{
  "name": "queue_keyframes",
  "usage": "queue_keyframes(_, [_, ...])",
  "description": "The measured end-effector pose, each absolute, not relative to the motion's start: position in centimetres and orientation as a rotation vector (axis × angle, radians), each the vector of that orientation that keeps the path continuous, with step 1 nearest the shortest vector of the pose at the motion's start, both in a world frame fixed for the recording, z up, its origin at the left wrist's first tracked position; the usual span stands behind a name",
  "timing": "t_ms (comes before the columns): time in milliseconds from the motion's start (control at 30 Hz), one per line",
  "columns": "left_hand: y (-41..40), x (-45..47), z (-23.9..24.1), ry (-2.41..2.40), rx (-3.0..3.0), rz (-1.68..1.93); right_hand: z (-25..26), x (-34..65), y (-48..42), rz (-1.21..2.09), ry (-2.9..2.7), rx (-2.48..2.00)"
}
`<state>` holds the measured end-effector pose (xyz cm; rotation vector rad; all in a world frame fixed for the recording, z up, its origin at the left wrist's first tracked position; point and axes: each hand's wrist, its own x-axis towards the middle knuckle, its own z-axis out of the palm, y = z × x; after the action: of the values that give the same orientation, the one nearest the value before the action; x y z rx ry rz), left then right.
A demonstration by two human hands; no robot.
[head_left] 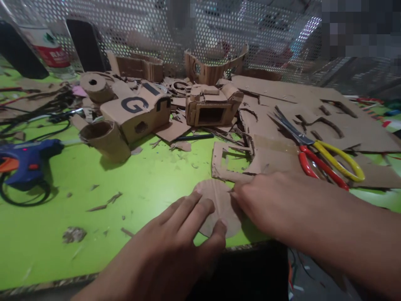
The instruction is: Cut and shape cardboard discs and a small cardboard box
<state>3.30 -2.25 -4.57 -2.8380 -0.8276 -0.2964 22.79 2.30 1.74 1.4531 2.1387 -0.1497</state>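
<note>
Left hand [177, 234], spread, partly covers a cardboard disc [227, 207]; curled right hand [265, 202] conceals any grip.

A blue glue gun [23, 165] lies at left on the green tabletop [75, 213]; scissors [303, 139] — one handle red, the other yellow — lie at right, and a red-labelled plastic bottle [50, 50] stands before a perforated screen [138, 25].

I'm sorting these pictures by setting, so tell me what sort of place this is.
Probably a craft workspace: a blue glue gun and scissors lie out, and a cardboard sheet with shapes cut from it is on the green table.
</note>
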Motion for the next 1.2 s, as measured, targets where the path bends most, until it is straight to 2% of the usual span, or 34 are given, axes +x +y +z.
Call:
queue_keyframes(133, [-1.9,3.1,-4.4,-0.801,-2.833,-0.356,2.8,22.7,2.8,-0.172,2.026,1.441])
queue_keyframes(300, [-1.9,2.1,-4.3,-0.795,-2.811,-0.431,4.3,23.6,3.5,0.013,2.149,1.459])
queue_keyframes(433, [-2.3,1.4,-4.4,-0.795,-2.785,-0.492,3.5,23.7,3.9,-0.055,2.361,1.254])
queue_keyframes(667, [-2.3,1.3,-4.7,-0.797,-2.787,-0.422,1.7,22.8,4.3,0.062,2.554,0.980])
queue_keyframes(1200, [-2.6,1.1,-4.7,-0.821,-2.772,-0.398,1.4,21.9,4.1,0.139,2.616,0.951])
